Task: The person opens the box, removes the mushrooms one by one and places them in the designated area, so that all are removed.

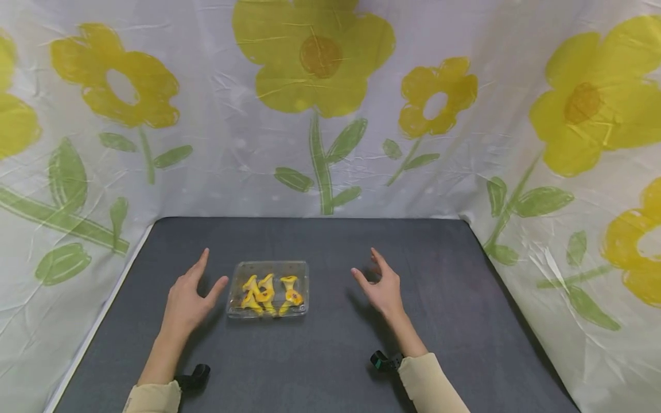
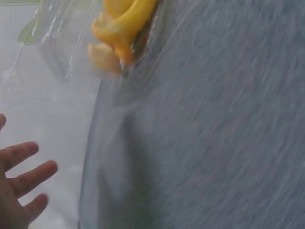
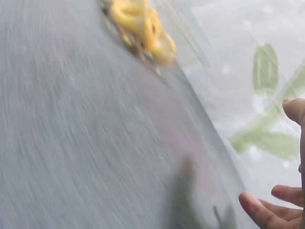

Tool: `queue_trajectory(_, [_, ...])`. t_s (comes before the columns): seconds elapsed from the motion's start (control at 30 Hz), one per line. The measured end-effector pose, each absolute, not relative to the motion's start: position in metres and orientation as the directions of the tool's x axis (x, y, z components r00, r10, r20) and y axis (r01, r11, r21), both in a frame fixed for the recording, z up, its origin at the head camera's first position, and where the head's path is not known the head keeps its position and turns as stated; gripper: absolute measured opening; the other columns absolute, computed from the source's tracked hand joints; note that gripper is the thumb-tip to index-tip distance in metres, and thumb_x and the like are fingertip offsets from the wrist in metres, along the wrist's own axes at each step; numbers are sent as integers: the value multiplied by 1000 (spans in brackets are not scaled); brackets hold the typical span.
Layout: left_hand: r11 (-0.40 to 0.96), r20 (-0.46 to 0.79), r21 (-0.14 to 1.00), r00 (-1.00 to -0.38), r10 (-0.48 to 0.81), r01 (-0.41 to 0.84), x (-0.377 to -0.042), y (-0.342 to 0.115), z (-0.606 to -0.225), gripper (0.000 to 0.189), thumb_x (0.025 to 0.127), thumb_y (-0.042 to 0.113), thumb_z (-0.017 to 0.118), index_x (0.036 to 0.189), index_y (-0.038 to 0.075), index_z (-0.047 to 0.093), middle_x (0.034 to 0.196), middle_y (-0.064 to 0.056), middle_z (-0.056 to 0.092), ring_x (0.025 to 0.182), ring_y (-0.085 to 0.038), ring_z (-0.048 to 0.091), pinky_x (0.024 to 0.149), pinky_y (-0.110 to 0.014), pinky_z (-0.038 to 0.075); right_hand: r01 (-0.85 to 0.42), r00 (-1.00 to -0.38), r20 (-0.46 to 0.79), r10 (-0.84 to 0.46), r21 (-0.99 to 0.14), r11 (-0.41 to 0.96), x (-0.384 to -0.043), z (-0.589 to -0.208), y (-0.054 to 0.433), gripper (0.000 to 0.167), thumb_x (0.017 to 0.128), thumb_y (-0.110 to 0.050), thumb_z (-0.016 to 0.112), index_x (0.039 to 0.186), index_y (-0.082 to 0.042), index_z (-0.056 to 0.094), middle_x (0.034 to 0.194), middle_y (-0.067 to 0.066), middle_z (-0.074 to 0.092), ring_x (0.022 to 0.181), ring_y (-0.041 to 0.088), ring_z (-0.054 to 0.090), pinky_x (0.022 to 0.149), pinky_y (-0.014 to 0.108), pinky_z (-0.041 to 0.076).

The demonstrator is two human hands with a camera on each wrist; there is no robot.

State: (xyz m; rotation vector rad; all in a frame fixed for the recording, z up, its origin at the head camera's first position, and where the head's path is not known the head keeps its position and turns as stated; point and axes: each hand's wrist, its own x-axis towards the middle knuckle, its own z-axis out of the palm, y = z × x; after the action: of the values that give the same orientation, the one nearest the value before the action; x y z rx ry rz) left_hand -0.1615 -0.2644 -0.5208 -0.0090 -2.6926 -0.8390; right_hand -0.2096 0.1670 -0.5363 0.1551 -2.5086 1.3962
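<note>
A clear plastic clamshell box (image 1: 234,292) lies on the dark grey table, left of its middle. Several yellow mushroom-like pieces (image 1: 265,288) show through its lid. My left hand (image 1: 187,301) is raised just left of the box, fingers and thumb spread apart, not touching it. To the right of the box, with a wider gap, my right hand (image 1: 383,289) hovers with its thumb and fingers apart and nothing between them. In the left wrist view the yellow pieces (image 2: 121,31) appear at the top, blurred; the right wrist view also shows the yellow pieces (image 3: 143,31).
The dark grey table (image 1: 330,367) reaches to a white curtain (image 1: 217,172) printed with yellow flowers, which hangs behind it and along both sides. A black strap device sits on the left wrist (image 1: 193,378) and another on the right wrist (image 1: 386,361).
</note>
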Motion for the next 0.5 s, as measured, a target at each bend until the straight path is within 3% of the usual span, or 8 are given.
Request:
queue_trajectory(0.1, [806,284,585,-953,-102,88,-160,-259,-527,83,105,48,65,170,15,25,155,-34,49,120,-52,60,97,-75,42,-241,-955,295,26,-827,507,-206,-542,150,73,95,-34,81,159,-12,51,143,21,65,100,35,75,73,42,63])
queue_trajectory(0.23, [773,281,625,-955,-91,111,-159,-254,-537,80,106,40,65,169,11,27,155,-33,49,103,-42,60,82,-62,47,-269,-951,308,7,-842,468,-202,-549,129,67,96,-31,80,155,-10,55,134,19,71,74,21,70,61,26,52])
queue_trajectory(0.37, [734,278,662,-959,-55,150,-158,-248,-546,75,107,34,64,168,8,29,158,-32,44,94,-31,55,79,-51,44,-269,-958,287,-17,-874,406,-197,-553,109,65,99,-30,78,155,-7,54,135,20,71,64,13,66,52,20,48])
queue_trajectory(0.5, [682,268,712,-962,-44,167,-157,-242,-551,72,108,30,62,168,6,30,163,-29,38,91,-21,50,77,-42,42,-242,-970,239,-50,-913,329,-191,-556,90,64,102,-31,73,157,-5,51,140,21,67,59,13,68,49,21,48])
